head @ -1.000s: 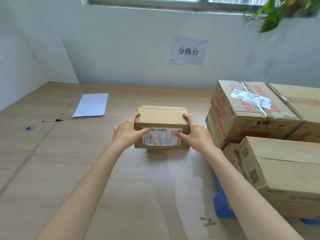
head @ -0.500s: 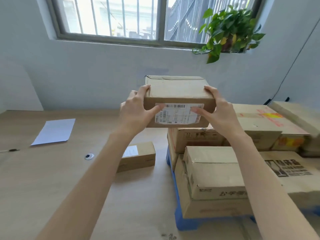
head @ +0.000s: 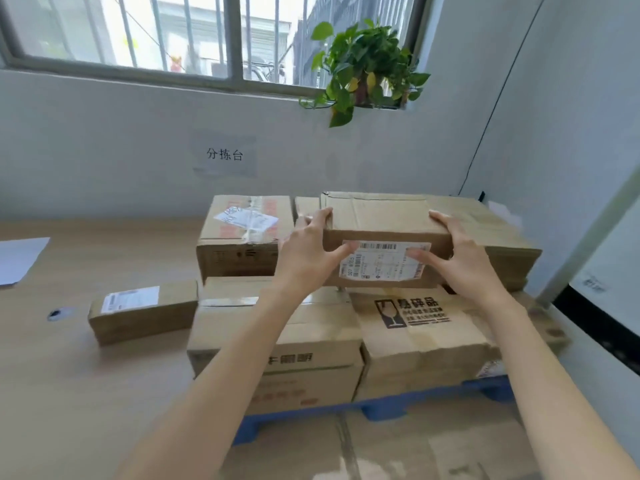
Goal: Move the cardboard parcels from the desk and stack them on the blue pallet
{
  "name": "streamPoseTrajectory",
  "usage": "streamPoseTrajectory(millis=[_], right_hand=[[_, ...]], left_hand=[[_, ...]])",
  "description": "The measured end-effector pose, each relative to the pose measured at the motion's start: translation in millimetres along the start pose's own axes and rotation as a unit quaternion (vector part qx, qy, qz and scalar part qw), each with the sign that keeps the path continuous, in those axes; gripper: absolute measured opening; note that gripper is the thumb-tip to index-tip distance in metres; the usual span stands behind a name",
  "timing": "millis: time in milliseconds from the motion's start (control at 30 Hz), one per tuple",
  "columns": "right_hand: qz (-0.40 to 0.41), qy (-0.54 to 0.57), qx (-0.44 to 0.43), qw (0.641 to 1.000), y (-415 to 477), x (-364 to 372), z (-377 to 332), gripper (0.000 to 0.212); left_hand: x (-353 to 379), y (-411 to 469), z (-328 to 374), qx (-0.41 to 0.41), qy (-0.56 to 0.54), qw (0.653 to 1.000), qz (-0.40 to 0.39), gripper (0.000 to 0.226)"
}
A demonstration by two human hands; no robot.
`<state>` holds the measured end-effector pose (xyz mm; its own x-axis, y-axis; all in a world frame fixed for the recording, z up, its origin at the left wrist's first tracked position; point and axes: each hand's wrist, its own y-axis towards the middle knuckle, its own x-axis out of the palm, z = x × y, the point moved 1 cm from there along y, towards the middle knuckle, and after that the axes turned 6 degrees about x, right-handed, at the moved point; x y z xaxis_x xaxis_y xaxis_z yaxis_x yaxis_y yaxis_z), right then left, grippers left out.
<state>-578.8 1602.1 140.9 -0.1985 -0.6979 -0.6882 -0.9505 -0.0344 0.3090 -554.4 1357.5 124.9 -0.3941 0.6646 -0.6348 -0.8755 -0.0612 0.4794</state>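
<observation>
- Parcel [head: 381,216] with a white barcode label [head: 384,259] is gripped between my hands, above the boxes stacked on the blue pallet [head: 381,408]; I cannot tell whether its underside touches the fragile-marked box [head: 415,327] below
- My left hand [head: 308,251] grips its left end, thumb on the front face; my right hand [head: 464,258] grips the right end, thumb on the label
- Both end faces are hidden by my palms
- Only a blue strip of pallet shows under the boxes
- A small parcel [head: 142,315] lies on the desk [head: 86,375], just beside the stack; its label print is too blurred to read
- A white sheet [head: 17,259] is cut off at the left edge
</observation>
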Motion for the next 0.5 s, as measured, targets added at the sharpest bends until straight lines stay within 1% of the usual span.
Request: streamPoseTrajectory(millis=[100,233,367,500], right_hand=[[-0.014,-0.002,0.022,1.000,-3.2,-17.6,43.2,0.075],[-0.043,0.022,0.035,0.998,-9.1,-26.5,87.8,0.075],[-0.066,0.033,0.043,0.996,-15.5,-21.7,123.0,0.073],[-0.094,0.051,0.046,0.993,-21.2,-7.4,140.8,0.071]], left_hand=[[37.0,-8.7,22.8,-0.001,0.024,0.999,-0.025,0.073],[69.9,-18.9,38.7,-0.005,0.050,0.998,-0.047,0.068],[90.7,-31.5,38.9,-0.015,0.062,0.995,-0.071,0.064],[100.4,-42.6,28.2,-0.021,0.095,0.991,-0.090,0.063]])
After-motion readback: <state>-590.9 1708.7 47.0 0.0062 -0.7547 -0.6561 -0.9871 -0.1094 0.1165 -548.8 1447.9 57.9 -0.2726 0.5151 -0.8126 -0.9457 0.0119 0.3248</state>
